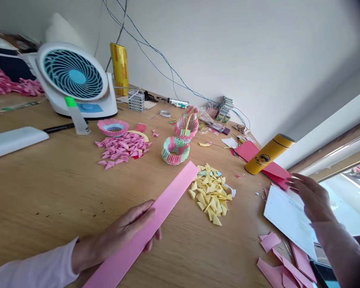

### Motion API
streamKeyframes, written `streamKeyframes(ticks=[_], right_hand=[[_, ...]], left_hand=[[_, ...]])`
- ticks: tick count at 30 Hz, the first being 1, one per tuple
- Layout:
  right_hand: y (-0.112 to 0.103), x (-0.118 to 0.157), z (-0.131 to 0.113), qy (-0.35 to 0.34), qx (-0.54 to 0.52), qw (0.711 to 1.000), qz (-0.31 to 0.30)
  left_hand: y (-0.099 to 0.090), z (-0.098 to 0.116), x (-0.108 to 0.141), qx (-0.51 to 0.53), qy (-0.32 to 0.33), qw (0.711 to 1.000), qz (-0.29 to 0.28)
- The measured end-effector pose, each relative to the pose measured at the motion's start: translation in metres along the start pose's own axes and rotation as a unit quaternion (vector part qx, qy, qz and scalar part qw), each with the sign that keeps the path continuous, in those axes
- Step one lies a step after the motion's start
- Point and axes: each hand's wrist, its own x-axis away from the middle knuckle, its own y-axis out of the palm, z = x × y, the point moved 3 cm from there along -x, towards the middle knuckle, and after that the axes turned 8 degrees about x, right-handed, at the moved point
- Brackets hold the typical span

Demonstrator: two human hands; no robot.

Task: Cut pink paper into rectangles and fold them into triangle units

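Note:
A long pink paper strip [165,208] slants up from the bottom edge, with my left hand [138,228] closed around its middle, thumb on top and fingers beneath. Off to the right, my right hand [312,196] is raised beside a white sheet [288,218], fingers stretched out, nothing seen in them. Just past its fingertips lies red paper [276,172]. A heap of folded yellow paper triangles [211,192] sits beyond the strip's far end. Pink folded pieces [123,148] are piled farther left. Between the heaps stand a green-and-pink folded-paper bowl [175,151] and a paper basket with a handle [187,124].
A white fan [75,76] and a pink-rimmed paper bowl [113,127] stand at the left. An orange flask [268,154] tilts in view near the window. Pink paper scraps [283,266] lie at the lower right. Small boxes [225,108] are stacked by the wall.

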Motion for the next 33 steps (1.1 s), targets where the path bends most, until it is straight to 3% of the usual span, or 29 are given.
streamKeyframes(ticks=[2,4,6,8,11,14,19,24,28,33], right_hand=[[0.027,0.053,-0.024,-0.019,-0.077,0.987,-0.142],[0.058,0.117,-0.052,-0.007,-0.123,0.952,-0.280],[0.088,0.181,-0.084,0.002,-0.168,0.913,-0.372],[0.113,0.230,-0.112,0.024,-0.204,0.893,-0.400],[0.142,0.271,-0.142,0.037,-0.234,0.890,-0.389],[0.157,0.284,-0.156,-0.004,-0.236,0.894,-0.381],[0.162,0.290,-0.163,-0.031,-0.247,0.894,-0.373],[0.163,0.291,-0.159,0.006,-0.287,0.882,-0.374],[0.165,0.287,-0.150,0.058,-0.317,0.888,-0.329],[0.166,0.284,-0.145,0.133,-0.383,0.859,-0.313]], left_hand=[[0.002,0.004,0.000,0.008,0.003,0.999,-0.045],[0.001,0.005,-0.001,0.037,0.034,0.996,-0.079],[-0.001,0.004,-0.001,0.057,0.067,0.991,-0.098],[-0.001,0.003,0.000,0.057,0.088,0.989,-0.105],[0.000,0.004,0.005,0.037,0.118,0.987,-0.104],[0.005,0.008,0.013,-0.013,0.151,0.981,-0.119],[0.012,0.014,0.026,-0.044,0.221,0.968,-0.111],[0.008,0.005,0.019,0.006,0.128,0.987,-0.100],[-0.001,0.006,0.012,0.074,0.125,0.987,-0.069],[-0.004,0.007,0.014,0.130,0.060,0.989,-0.039]])
